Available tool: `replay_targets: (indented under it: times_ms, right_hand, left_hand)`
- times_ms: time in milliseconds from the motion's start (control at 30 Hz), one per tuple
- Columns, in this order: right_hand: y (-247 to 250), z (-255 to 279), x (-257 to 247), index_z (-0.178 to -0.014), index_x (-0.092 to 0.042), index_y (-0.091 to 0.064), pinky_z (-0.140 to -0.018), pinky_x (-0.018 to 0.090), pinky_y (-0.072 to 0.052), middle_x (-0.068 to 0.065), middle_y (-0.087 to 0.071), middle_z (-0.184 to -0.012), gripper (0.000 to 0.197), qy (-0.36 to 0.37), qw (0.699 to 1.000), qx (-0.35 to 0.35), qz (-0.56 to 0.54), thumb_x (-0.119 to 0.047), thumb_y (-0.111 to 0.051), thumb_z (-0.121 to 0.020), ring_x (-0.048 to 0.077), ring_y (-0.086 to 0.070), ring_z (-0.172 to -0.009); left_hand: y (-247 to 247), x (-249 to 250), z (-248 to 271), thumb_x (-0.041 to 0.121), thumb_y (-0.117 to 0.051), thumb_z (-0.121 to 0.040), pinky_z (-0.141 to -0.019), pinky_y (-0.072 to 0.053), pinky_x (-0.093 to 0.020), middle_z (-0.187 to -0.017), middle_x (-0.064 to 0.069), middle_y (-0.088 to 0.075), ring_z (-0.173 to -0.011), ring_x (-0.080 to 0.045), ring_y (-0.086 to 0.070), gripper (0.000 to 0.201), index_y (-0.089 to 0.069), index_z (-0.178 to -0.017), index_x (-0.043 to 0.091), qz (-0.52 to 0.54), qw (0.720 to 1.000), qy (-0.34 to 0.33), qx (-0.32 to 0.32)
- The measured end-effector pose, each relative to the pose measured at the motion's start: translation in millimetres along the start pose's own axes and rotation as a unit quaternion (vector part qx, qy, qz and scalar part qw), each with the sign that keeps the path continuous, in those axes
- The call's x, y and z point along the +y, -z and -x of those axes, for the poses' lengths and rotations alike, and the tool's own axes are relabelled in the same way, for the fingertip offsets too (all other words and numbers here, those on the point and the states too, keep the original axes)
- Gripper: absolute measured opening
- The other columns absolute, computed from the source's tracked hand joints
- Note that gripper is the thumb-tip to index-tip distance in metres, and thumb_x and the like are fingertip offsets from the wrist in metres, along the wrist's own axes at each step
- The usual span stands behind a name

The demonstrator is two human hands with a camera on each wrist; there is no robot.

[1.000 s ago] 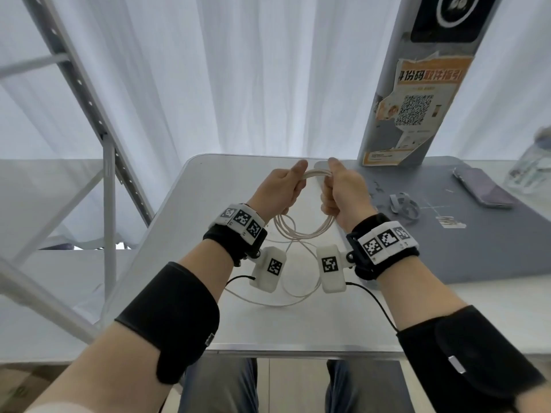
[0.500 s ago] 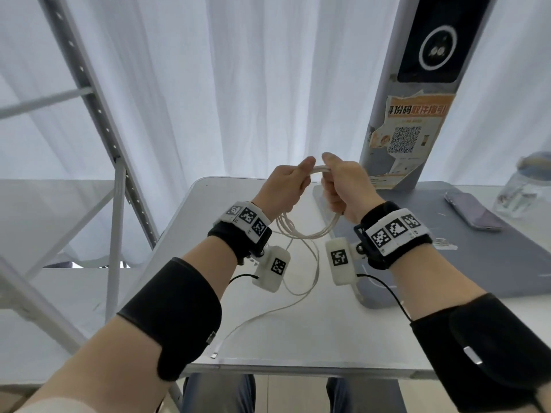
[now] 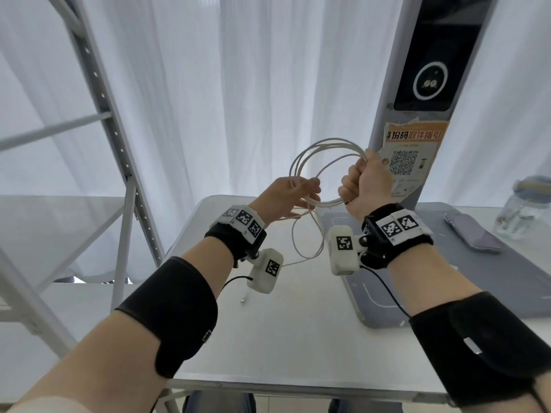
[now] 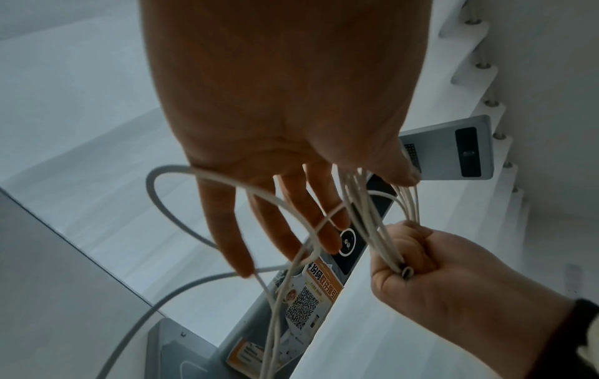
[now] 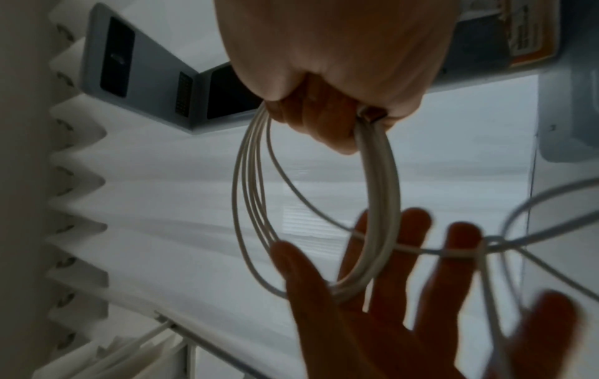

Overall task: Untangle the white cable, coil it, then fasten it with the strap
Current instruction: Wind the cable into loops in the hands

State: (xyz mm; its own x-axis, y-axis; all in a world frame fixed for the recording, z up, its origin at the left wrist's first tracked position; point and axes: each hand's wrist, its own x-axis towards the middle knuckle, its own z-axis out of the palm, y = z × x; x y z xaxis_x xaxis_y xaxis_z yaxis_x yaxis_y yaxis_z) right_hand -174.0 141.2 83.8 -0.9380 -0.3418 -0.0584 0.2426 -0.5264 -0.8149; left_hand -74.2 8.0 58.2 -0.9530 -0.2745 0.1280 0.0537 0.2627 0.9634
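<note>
The white cable (image 3: 323, 150) is wound into a coil of several loops, held up in the air above the white table (image 3: 283, 338). My right hand (image 3: 362, 186) grips one side of the coil in a fist (image 5: 324, 107), with a plug end poking out of it (image 4: 406, 273). My left hand (image 3: 293, 193) is to the left of the coil with its fingers (image 4: 227, 230) straight and spread. Loose strands of cable (image 5: 453, 252) lie across them. A loose tail (image 3: 308, 234) hangs down to a plug end (image 3: 243, 300) on the table. No strap shows.
A grey mat (image 3: 507, 278) covers the table's right side, with a phone (image 3: 471, 234) on it and a glass jar (image 3: 527, 210) beyond. A grey pillar with a QR poster (image 3: 411, 153) stands behind my right hand. A metal frame (image 3: 119, 150) rises at left.
Both hands have risen and moved apart. My right hand now holds the coil upright, and my left hand has let go of it and spread its fingers under the loose strands.
</note>
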Motion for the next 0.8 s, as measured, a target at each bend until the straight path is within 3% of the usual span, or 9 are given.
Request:
replay_targets:
  times_ms: [67, 133, 233, 333, 400, 500, 600, 700, 800]
  right_hand:
    - [-1.2, -2.2, -6.0, -0.057, -0.024, -0.031, -0.038, 0.021, -0.013, -0.005, -0.021, -0.052, 0.050, -0.001, 1.000, 0.007, -0.024, -0.034, -0.044, -0.104, 0.013, -0.014, -0.042]
    - [-1.2, -3.8, -12.1, -0.057, -0.024, -0.031, -0.038, 0.022, -0.013, -0.006, -0.020, -0.053, 0.049, -0.001, 0.999, 0.007, -0.043, -0.034, -0.044, -0.104, 0.012, -0.013, -0.042]
    - [-1.8, -5.0, -19.8, -0.057, -0.024, -0.032, -0.038, 0.022, -0.014, -0.006, -0.021, -0.053, 0.049, 0.005, 0.999, 0.007, -0.046, -0.032, -0.044, -0.104, 0.012, -0.014, -0.042]
    - [0.8, -7.8, -25.6, -0.058, -0.025, -0.032, -0.038, 0.022, -0.014, -0.006, -0.021, -0.054, 0.045, 0.026, 0.999, 0.016, -0.034, -0.030, -0.044, -0.101, 0.012, -0.015, -0.042]
    - [3.1, -9.5, -27.3, -0.059, -0.025, -0.032, -0.038, 0.022, -0.015, -0.006, -0.022, -0.052, 0.042, 0.037, 0.999, 0.024, -0.032, -0.027, -0.044, -0.099, 0.013, -0.016, -0.041]
    - [7.1, -11.3, -28.1, -0.057, -0.026, -0.033, -0.038, 0.022, -0.017, -0.007, -0.025, -0.049, 0.044, 0.047, 0.997, 0.052, -0.026, -0.030, -0.044, -0.100, 0.013, -0.019, -0.038]
    - [11.0, -13.9, -29.4, -0.056, -0.025, -0.033, -0.038, 0.022, -0.018, -0.007, -0.025, -0.049, 0.043, 0.057, 0.994, 0.084, -0.039, -0.029, -0.041, -0.098, 0.014, -0.019, -0.039]
    - [14.7, -13.2, -33.3, -0.055, -0.025, -0.037, -0.041, 0.023, -0.023, -0.007, -0.028, -0.048, 0.041, 0.059, 0.988, 0.135, -0.041, -0.026, -0.040, -0.096, 0.015, -0.023, -0.040]
    - [17.8, -10.8, -33.3, -0.058, -0.022, -0.041, -0.044, 0.022, -0.029, -0.007, -0.033, -0.045, 0.037, 0.054, 0.982, 0.180, -0.036, -0.023, -0.040, -0.095, 0.015, -0.028, -0.038]
  left_hand:
    - [1.1, -0.1, -1.7, 0.041, -0.059, -0.098, -0.083, -0.058, -0.046, -0.103, 0.000, -0.072, -0.100, -0.019, -0.069, 0.029, -0.067, -0.104, 0.014, -0.020, 1.000, 0.002, -0.016]
    - [4.6, -1.5, -3.2, 0.038, -0.065, -0.095, -0.069, -0.061, -0.037, -0.108, 0.002, -0.073, -0.099, -0.015, -0.070, 0.026, -0.069, -0.109, 0.016, -0.098, 0.994, -0.017, -0.038]
    - [8.7, -3.7, -2.6, 0.034, -0.069, -0.093, -0.050, -0.043, -0.019, -0.097, 0.009, -0.076, -0.075, -0.008, -0.072, 0.015, -0.071, -0.105, 0.026, -0.174, 0.982, -0.009, -0.072]
    - [9.8, -8.7, -9.3, 0.031, -0.064, -0.097, -0.044, -0.036, -0.014, -0.084, 0.008, -0.077, -0.060, -0.009, -0.068, 0.012, -0.072, -0.097, 0.022, -0.200, 0.978, 0.012, -0.052]
    - [12.6, -11.7, -13.6, 0.025, -0.059, -0.099, -0.048, -0.039, -0.016, -0.078, 0.007, -0.076, -0.061, -0.011, -0.071, 0.016, -0.071, -0.099, 0.015, -0.176, 0.984, 0.039, -0.006]
    - [19.7, -16.8, -20.7, 0.022, -0.052, -0.103, -0.060, -0.043, -0.022, -0.094, 0.005, -0.078, -0.077, -0.015, -0.075, 0.018, -0.065, -0.106, 0.011, -0.137, 0.984, 0.102, 0.050]
    - [28.3, -28.9, -25.7, 0.026, -0.056, -0.101, -0.071, -0.046, -0.025, -0.099, 0.000, -0.069, -0.088, -0.019, -0.062, 0.019, -0.067, -0.106, 0.012, -0.188, 0.965, 0.139, 0.117]
    - [35.3, -46.4, -27.9, 0.033, -0.066, -0.094, -0.092, -0.052, -0.041, -0.096, -0.004, -0.063, -0.089, -0.022, -0.057, 0.025, -0.072, -0.103, 0.010, -0.147, 0.965, 0.177, 0.124]
    - [38.2, -60.1, -27.9, 0.037, -0.073, -0.087, -0.099, -0.051, -0.044, -0.102, -0.007, -0.063, -0.093, -0.026, -0.062, 0.035, -0.072, -0.108, 0.008, -0.107, 0.964, 0.213, 0.121]
